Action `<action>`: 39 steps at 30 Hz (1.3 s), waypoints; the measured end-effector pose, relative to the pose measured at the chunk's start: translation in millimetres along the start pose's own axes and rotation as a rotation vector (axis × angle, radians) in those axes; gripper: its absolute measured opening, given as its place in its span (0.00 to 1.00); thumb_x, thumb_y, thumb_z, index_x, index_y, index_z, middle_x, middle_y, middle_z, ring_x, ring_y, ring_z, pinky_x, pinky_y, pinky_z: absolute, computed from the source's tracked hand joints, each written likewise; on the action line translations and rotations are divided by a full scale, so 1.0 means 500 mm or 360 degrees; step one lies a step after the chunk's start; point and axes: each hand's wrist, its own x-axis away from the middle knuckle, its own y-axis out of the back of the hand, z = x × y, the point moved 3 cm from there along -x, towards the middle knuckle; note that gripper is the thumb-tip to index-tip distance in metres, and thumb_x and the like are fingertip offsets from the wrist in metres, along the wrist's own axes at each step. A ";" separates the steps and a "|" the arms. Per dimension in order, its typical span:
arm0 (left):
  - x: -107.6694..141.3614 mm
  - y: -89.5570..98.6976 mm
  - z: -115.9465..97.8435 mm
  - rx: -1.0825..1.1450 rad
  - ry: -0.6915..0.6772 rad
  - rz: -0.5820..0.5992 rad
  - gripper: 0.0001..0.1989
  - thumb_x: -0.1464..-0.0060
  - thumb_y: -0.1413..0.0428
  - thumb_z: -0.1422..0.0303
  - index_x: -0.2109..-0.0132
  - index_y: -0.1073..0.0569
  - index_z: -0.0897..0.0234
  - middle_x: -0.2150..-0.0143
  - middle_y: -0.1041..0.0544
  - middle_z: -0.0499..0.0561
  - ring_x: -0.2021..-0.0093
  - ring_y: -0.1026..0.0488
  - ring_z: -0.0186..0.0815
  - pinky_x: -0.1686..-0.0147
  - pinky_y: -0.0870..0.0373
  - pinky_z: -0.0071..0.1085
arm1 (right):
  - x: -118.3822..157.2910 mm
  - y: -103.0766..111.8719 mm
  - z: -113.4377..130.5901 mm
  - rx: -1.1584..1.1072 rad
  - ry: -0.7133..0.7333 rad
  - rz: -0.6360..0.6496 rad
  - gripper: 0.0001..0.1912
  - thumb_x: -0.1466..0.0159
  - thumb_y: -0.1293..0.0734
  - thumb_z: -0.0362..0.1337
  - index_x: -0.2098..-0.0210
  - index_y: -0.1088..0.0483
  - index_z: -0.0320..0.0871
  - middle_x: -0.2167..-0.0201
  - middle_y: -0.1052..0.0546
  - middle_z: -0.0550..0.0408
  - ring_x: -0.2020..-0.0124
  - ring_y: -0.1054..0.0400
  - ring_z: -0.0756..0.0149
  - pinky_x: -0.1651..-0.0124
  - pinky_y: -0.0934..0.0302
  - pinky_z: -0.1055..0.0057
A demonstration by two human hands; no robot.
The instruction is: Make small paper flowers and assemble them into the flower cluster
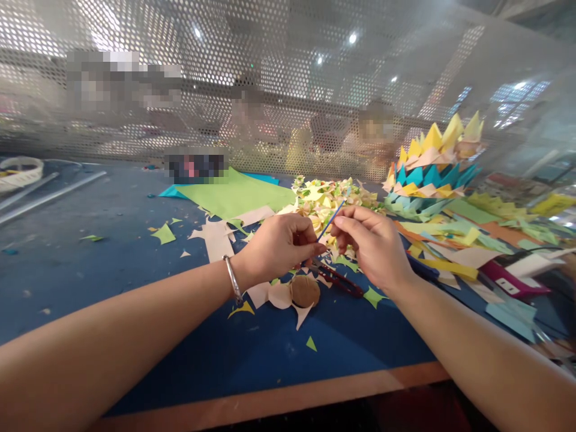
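A thin blue strip [330,221] slants up between my two hands over the table. My left hand [288,243] pinches its lower end, thumb and fingers pressed together. Near the strip's upper part, my right hand [371,243] has its thumb and forefinger closed on it, the other fingers curled. Under the hands lie dark red scissors [339,280], a round tan disc [305,291] and pale paper pieces [279,294]. Just behind the hands rises a heap of small yellow, pink and green paper pieces [321,195].
Layered folded-paper crowns [432,168] stand at the back right. Paper strips [459,249] and a purple power socket [510,282] lie on the right. A green sheet [238,195] is behind the left hand; a white tape ring [20,174] sits far left. Perforated mesh [279,78] rises behind.
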 end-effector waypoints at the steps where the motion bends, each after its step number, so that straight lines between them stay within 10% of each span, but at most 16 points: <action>1: 0.000 0.001 -0.002 -0.0043 -0.0017 -0.0012 0.11 0.48 0.41 0.70 0.76 0.32 0.64 0.81 0.28 0.44 0.80 0.36 0.26 0.80 0.40 0.24 | 0.000 0.000 0.001 -0.0020 0.0009 0.0000 0.07 0.38 0.32 0.37 0.73 0.29 0.44 0.75 0.27 0.58 0.79 0.36 0.75 0.76 0.40 0.74; 39: 0.002 -0.010 -0.011 0.0650 0.0330 0.0315 0.13 0.36 0.48 0.66 0.69 0.30 0.65 0.76 0.25 0.46 0.81 0.29 0.25 0.82 0.33 0.20 | 0.003 0.001 0.010 0.0001 0.0090 0.0152 0.09 0.35 0.31 0.40 0.71 0.28 0.43 0.75 0.29 0.59 0.79 0.38 0.76 0.76 0.43 0.76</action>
